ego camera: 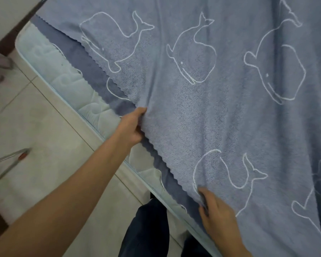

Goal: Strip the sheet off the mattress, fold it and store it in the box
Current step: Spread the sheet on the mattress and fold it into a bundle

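Note:
A blue sheet (220,112) with white whale outlines covers most of the mattress (50,67), whose pale quilted top shows along the left edge. The sheet looks doubled over: a scalloped edge runs diagonally with a darker blue layer beneath it. My left hand (132,127) pinches that scalloped edge midway along the mattress side. My right hand (215,214) grips the same edge nearer to me, fingers curled into the cloth. No box is in view.
Pale tiled floor (35,130) lies left of the mattress. A metal frame leg with a red tip (17,158) stands at the far left. Dark skirting and a wall run at the top left. My dark trouser legs (148,229) stand against the mattress side.

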